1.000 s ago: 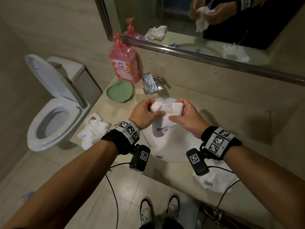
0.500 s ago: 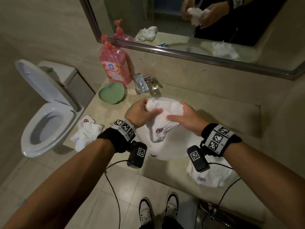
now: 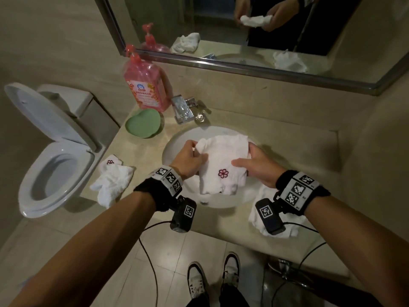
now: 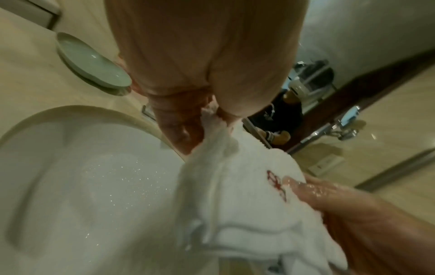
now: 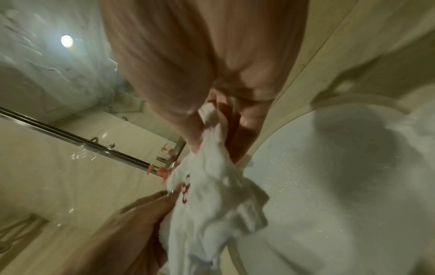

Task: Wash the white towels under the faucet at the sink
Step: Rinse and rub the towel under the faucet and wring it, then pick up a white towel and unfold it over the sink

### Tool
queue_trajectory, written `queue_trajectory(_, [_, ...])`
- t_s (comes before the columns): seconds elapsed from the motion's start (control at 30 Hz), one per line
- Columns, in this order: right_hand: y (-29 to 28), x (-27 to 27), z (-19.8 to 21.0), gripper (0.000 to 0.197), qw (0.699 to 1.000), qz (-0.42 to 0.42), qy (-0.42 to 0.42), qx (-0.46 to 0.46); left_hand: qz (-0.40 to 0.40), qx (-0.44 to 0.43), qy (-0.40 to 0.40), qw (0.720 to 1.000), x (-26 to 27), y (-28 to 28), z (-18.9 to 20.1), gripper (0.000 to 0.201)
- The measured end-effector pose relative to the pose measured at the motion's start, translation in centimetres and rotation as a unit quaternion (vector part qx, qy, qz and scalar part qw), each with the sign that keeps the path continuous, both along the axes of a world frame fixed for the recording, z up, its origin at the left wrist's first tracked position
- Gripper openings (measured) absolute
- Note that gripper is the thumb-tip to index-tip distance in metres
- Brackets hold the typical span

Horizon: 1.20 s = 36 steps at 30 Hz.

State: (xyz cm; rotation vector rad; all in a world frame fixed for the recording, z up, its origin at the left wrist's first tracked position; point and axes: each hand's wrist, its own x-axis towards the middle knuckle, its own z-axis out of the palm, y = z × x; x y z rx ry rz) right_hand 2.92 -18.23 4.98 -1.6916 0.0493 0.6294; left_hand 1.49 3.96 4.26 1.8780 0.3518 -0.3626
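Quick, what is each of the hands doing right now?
Left hand: grips the left edge of the white towel over the sink.
Right hand: grips the towel's right side.

Held towel [image 3: 223,160] showing white with a red flower emblem | sink [image 3: 177,142] appearing white | soap bottle [image 3: 145,82] showing pink, label orange and white | dish [image 3: 142,122] showing pale green | wristbands [image 3: 169,176] displaying black-and-white square markers

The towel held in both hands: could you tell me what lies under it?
Under the towel lies the white sink basin, wet with droplets. The drain is covered.
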Motion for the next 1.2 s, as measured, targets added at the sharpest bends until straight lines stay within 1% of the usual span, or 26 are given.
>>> queue_trajectory(0.07, [-0.8, -0.9, -0.6, 0.059, 0.998, -0.055, -0.022, -0.024, 0.016, 0.075, -0.024, 0.997, 0.0, -0.7, -0.7, 0.031])
queue_trajectory(0.1, [-1.3, -1.4, -1.0, 0.062, 0.995, -0.091, -0.035, -0.034, 0.022, 0.083, -0.034, 0.996, 0.0, -1.2, -1.1, 0.032])
queue_trajectory(0.13, [-1.8, -2.0, -1.2, 0.061, 0.990, -0.120, -0.051, -0.044, 0.022, 0.068, -0.038, 0.997, 0.0, -1.8, -1.5, 0.030])
queue_trajectory(0.17, [-2.4, -2.5, -1.6, 0.058, 0.987, -0.139, -0.065, -0.055, 0.018, 0.032, -0.037, 0.999, -0.1, -2.4, -1.8, 0.027])
queue_trajectory(0.23, [-4.0, -3.4, -2.3, 0.046, 0.984, -0.145, -0.073, -0.079, -0.008, -0.065, -0.021, 0.998, -0.3, -3.7, -2.4, 0.019])
queue_trajectory(0.27, [-4.9, -4.0, -2.6, 0.039, 0.985, -0.136, -0.063, -0.089, -0.030, -0.102, -0.010, 0.994, -0.4, -4.3, -2.7, 0.022])
queue_trajectory(0.3, [-5.9, -4.5, -2.9, 0.034, 0.986, -0.127, -0.048, -0.097, -0.060, -0.120, 0.001, 0.991, -0.6, -4.9, -3.2, 0.030])
queue_trajectory(0.33, [-7.0, -5.0, -3.3, 0.035, 0.987, -0.120, -0.031, -0.105, -0.095, -0.121, 0.009, 0.988, -0.7, -5.5, -3.7, 0.042])
queue_trajectory(0.37, [-8.1, -5.6, -3.7, 0.038, 0.986, -0.118, -0.019, -0.115, -0.132, -0.108, 0.013, 0.985, -0.9, -6.3, -4.3, 0.051])
queue_trajectory(0.4, [-9.1, -6.2, -4.1, 0.042, 0.985, -0.115, -0.014, -0.131, -0.165, -0.089, 0.014, 0.982, -1.1, -7.1, -4.9, 0.055])
queue_trajectory(0.47, [-10.7, -7.2, -5.0, 0.044, 0.981, -0.104, -0.013, -0.164, -0.210, -0.048, 0.013, 0.976, -1.5, -8.7, -6.2, 0.057])
queue_trajectory(0.53, [-12.0, -7.8, -6.5, 0.042, 0.973, -0.089, -0.004, -0.214, -0.232, -0.034, 0.023, 0.972, -1.8, -10.4, -7.6, 0.056])
queue_trajectory(0.67, [-14.6, -8.5, -9.7, 0.039, 0.947, -0.072, 0.010, -0.314, -0.268, -0.024, 0.062, 0.961, -2.4, -13.2, -10.4, 0.053])
queue_trajectory(0.77, [-16.2, -9.0, -11.3, 0.039, 0.931, -0.028, 0.030, -0.363, -0.285, 0.009, 0.057, 0.957, -2.7, -15.0, -11.9, 0.051])
queue_trajectory(0.83, [-16.9, -9.1, -11.9, 0.039, 0.927, -0.011, 0.043, -0.373, -0.306, 0.058, 0.044, 0.949, -2.7, -15.9, -12.7, 0.051])
queue_trajectory(0.9, [-17.2, -9.2, -12.2, 0.040, 0.929, 0.000, 0.050, -0.365, -0.323, 0.115, 0.046, 0.938, -2.4, -16.3, -13.1, 0.051])
queue_trajectory(0.97, [-17.4, -8.8, -12.1, 0.040, 0.930, 0.025, 0.054, -0.362, -0.327, 0.157, 0.069, 0.929, -2.0, -16.2, -13.2, 0.052])
queue_trajectory(1.0, [-17.6, -8.4, -11.9, 0.039, 0.928, 0.044, 0.056, -0.366, -0.324, 0.164, 0.090, 0.927, -1.8, -16.1, -13.1, 0.053])
queue_trajectory(1.03, [-17.6, -7.8, -11.5, 0.035, 0.923, 0.064, 0.058, -0.374, -0.321, 0.153, 0.115, 0.928, -1.6, -15.8, -12.9, 0.055])
queue_trajectory(1.07, [-17.5, -7.2, -11.1, 0.028, 0.917, 0.078, 0.058, -0.386, -0.316, 0.120, 0.140, 0.930, -1.4, -15.3, -12.6, 0.056])
queue_trajectory(1.1, [-17.3, -6.4, -10.5, 0.020, 0.912, 0.085, 0.052, -0.398, -0.306, 0.070, 0.162, 0.936, -1.1, -14.7, -12.1, 0.056])
queue_trajectory(1.13, [-16.9, -5.5, -9.9, 0.012, 0.909, 0.086, 0.038, -0.407, -0.289, 0.018, 0.178, 0.941, -0.9, -13.8, -11.6, 0.053])
queue_trajectory(1.17, [-16.1, -4.6, -9.2, 0.007, 0.908, 0.086, 0.018, -0.409, -0.273, -0.016, 0.181, 0.945, -0.7, -12.7, -10.9, 0.047])
queue_trajectory(1.2, [-15.0, -3.7, -8.5, 0.006, 0.910, 0.090, -0.004, -0.405, -0.260, -0.025, 0.169, 0.951, -0.6, -11.3, -10.2, 0.039])
